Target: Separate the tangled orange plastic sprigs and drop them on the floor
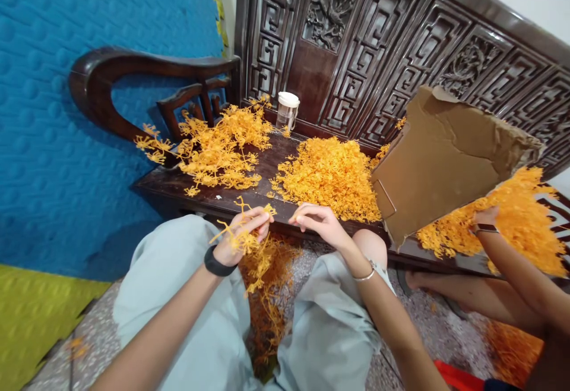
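My left hand [236, 249] is closed around a branching orange plastic sprig [244, 242], whose thin arms stick out above and below the fingers. A little to the right, my right hand [324, 223] is pinched at thumb and fingertips. A tiny bit of something may be in that pinch, but I cannot make it out. The two hands are apart, just in front of the bench edge. Close behind them lie a loose heap of orange sprigs [222, 147] on the left and a denser pile of small orange pieces [329, 177] on the right.
A dark carved wooden bench [209, 201] carries the piles and a clear cup with a white lid [288, 103]. A cardboard sheet [445, 159] stands at right, beside another person's hand [487, 216] in more orange pieces. Further orange sprigs [267, 308] hang between my knees.
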`<state>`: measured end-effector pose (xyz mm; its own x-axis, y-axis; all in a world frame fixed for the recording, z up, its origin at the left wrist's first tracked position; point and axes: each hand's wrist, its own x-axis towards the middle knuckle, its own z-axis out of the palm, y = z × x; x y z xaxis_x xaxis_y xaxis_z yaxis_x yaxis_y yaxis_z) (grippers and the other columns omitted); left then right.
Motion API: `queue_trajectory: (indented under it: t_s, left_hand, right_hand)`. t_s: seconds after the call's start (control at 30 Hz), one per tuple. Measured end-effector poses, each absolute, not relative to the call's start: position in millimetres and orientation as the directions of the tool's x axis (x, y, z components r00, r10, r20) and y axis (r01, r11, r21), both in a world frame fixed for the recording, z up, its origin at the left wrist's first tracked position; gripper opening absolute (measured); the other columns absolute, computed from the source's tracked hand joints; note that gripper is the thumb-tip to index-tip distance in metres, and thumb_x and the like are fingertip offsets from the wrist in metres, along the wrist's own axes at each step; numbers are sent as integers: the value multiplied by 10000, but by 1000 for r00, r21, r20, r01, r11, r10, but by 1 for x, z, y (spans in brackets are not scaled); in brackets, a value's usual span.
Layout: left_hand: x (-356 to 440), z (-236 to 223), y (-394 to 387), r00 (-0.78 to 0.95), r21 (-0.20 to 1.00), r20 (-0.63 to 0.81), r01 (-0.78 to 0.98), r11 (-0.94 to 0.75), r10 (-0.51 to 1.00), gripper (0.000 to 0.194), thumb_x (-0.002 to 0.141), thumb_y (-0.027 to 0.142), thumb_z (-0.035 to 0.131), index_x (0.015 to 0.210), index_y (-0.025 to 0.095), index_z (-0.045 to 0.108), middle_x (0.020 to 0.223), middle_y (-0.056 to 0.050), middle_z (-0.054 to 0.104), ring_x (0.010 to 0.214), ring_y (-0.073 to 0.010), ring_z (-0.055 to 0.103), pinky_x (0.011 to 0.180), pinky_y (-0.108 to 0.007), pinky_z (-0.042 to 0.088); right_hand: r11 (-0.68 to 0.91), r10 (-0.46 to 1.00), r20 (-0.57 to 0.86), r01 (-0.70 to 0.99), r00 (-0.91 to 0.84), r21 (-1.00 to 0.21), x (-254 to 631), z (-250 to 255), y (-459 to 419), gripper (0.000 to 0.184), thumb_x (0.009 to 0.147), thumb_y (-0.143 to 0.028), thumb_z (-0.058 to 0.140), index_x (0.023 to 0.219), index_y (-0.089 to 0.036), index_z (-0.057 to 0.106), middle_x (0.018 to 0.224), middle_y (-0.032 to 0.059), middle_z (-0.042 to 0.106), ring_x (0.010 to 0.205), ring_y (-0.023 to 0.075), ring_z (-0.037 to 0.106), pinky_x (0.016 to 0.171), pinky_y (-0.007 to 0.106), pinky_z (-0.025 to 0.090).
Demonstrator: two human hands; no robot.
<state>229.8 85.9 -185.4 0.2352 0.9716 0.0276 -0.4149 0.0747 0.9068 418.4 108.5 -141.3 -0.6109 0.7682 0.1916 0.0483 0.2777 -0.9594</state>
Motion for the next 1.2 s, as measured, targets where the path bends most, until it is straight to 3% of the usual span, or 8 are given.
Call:
queue_trajectory:
  t_s: [0.2, 0.37, 0.5, 0.63, 0.73, 0.83, 0.9, 1.2]
  left_hand:
    - [234, -192, 84, 267, 956, -20, -278, 97, 963, 229, 675, 373, 638, 648, 146, 623, 407, 65, 426, 382, -53, 347, 400, -195, 231]
    - [240, -182, 79, 309, 981, -47, -166, 102, 950, 231, 613, 368, 676, 564, 145, 648, 391, 52, 439, 380, -59, 344, 396, -202, 234]
    - [243, -182, 79, 252, 986, -45, -142, 83, 967, 235, 622, 390, 653, 585, 160, 626, 419, 60, 435, 409, -68, 351, 419, -204, 256]
    - [243, -186, 79, 122, 992, -45, -115, 59, 991, 263, 661, 418, 608, 646, 156, 610, 445, 68, 415, 432, -71, 354, 445, -204, 272]
    - [243, -188, 80, 61, 994, -49, -97, 55, 997, 288, 651, 427, 611, 590, 148, 583, 435, 69, 401, 423, -69, 343, 441, -205, 263]
    - [244, -188, 81, 24, 994, -47, -97, 49, 999, 296, 636, 435, 621, 566, 152, 569, 440, 67, 405, 435, -72, 356, 452, -204, 277]
    - [244, -188, 82, -2, 994, -47, -102, 47, 999, 302, 640, 443, 617, 563, 156, 568, 452, 65, 413, 447, -75, 366, 460, -201, 288]
    - [245, -197, 88, -63, 991, -60, -125, 52, 996, 354, 620, 511, 610, 586, 159, 594, 514, 32, 473, 511, -111, 446, 475, -210, 347]
  right_hand:
    - [532, 712, 309, 196, -631, -824, 419, -145, 109, 226, 789, -311, 542, 632, -161, 605, 706, 28, 549, 700, 120, 511, 686, 272, 405]
    - [359, 794, 194, 187, -577, -914, 408, -155, 105, 235, 763, -357, 566, 930, -193, 572, 786, 11, 565, 670, 100, 508, 618, 240, 409]
    - [296, 807, 133, 200, -576, -934, 408, -156, 105, 193, 753, -348, 579, 824, -172, 612, 724, 5, 567, 606, 91, 502, 572, 232, 398]
    - [480, 841, 359, 253, -405, -840, 429, -128, 131, 137, 746, -310, 591, 751, -180, 634, 769, 21, 595, 732, 124, 539, 678, 264, 415]
    - [598, 794, 588, 364, -151, -714, 460, -95, 175, 124, 730, -301, 599, 725, -183, 638, 809, 26, 590, 760, 130, 528, 704, 273, 411]
    - [548, 707, 700, 547, 100, -632, 489, -71, 225, 146, 703, -302, 608, 710, -162, 650, 760, 29, 567, 685, 123, 486, 640, 262, 394]
    - [486, 682, 714, 631, 159, -605, 502, -65, 250, 151, 690, -286, 611, 704, -145, 663, 743, 33, 546, 654, 117, 460, 627, 260, 386]
    - [441, 751, 655, 801, -83, -405, 513, -79, 280, 151, 697, -267, 590, 759, -172, 690, 871, 49, 455, 834, 161, 474, 712, 284, 402]
